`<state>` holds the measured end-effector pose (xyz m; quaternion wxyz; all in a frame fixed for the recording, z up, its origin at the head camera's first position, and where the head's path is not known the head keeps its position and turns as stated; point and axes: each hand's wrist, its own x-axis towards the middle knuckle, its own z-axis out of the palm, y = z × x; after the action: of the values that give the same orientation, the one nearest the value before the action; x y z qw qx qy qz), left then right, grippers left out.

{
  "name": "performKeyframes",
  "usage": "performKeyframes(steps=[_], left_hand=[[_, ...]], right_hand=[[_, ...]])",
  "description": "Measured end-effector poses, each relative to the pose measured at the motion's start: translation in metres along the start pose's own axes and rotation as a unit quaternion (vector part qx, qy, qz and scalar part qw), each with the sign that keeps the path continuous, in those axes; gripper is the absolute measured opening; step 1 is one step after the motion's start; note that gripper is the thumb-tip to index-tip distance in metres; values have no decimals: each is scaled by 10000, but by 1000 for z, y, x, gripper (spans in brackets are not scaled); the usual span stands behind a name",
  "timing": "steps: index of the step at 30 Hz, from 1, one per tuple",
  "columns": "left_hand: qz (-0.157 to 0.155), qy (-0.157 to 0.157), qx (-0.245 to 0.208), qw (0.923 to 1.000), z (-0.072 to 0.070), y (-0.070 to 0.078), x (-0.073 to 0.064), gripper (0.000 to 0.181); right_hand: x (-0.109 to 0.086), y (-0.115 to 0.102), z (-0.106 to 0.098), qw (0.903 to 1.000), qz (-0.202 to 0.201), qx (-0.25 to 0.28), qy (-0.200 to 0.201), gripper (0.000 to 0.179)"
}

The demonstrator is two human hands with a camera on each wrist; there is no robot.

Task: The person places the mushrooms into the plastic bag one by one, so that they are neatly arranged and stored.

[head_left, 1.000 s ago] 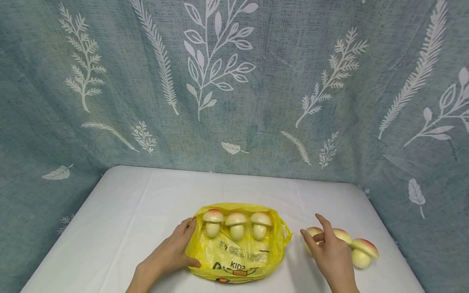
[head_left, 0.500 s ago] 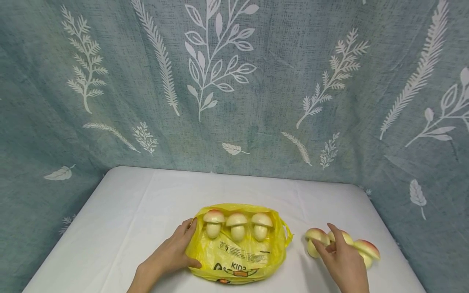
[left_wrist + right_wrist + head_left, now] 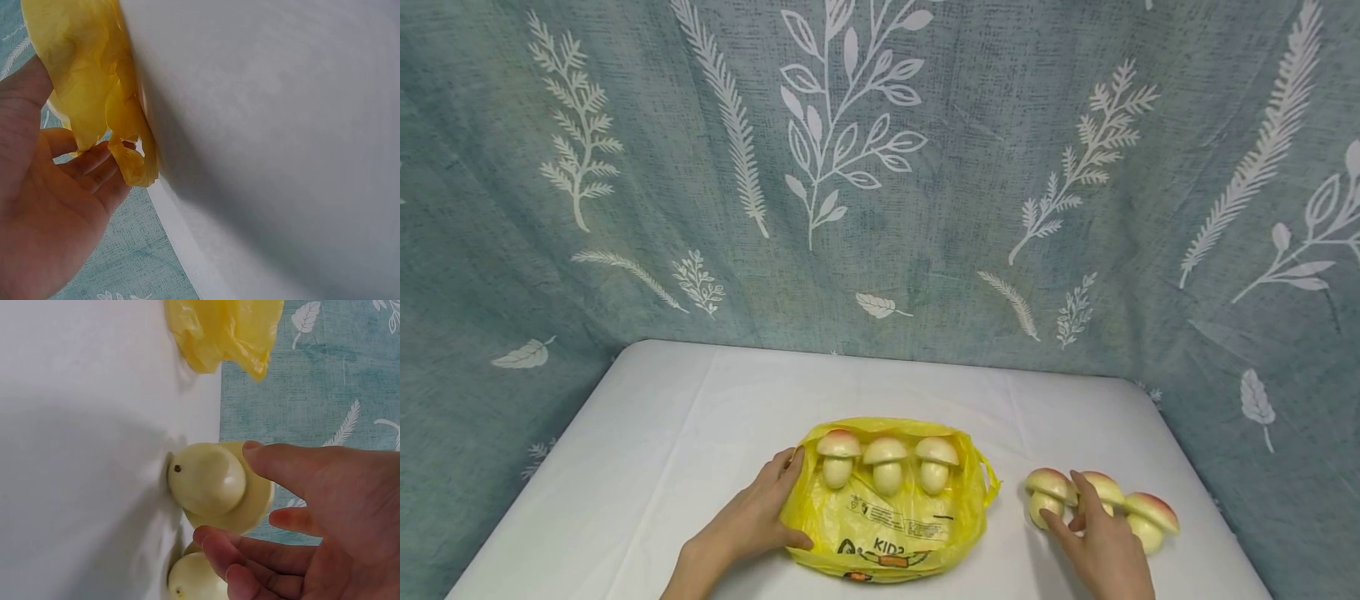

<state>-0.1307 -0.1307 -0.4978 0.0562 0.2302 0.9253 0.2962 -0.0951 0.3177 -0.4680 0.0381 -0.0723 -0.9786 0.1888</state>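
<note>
In the head view a yellow plastic bag (image 3: 910,557) lies with its mouth toward me, and 3 mushroom-shaped pieces, such as the middle mushroom (image 3: 887,477), sit inside. My left hand (image 3: 756,510) holds the bag's left side, thumb and fingers spread along its edge; the left wrist view shows the bag (image 3: 81,69) partly covering the fingertips. My right hand (image 3: 1101,542) is at the leftmost of 3 loose mushrooms. In the right wrist view the thumb reaches that mushroom's (image 3: 206,478) cap, while the other fingers lie beside it, loosely bent. Its stem end faces the camera.
Beside it stand the middle loose mushroom (image 3: 1103,487) and the right, tilted mushroom (image 3: 1150,521), close together. A bag handle (image 3: 988,483) sticks out to the right. White cloth covers the table (image 3: 700,417); a patterned teal curtain (image 3: 880,208) hangs behind.
My right hand has moved right, then down, from in front of the loose mushrooms to around the leftmost one. The left hand and the bag stay put.
</note>
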Motion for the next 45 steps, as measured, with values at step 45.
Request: performKeyframes(steps=[45], left_hand=[[-235, -127, -173, 9995, 1, -1, 3, 117]], right_hand=[[0, 2, 28, 9967, 479, 622, 220, 72]])
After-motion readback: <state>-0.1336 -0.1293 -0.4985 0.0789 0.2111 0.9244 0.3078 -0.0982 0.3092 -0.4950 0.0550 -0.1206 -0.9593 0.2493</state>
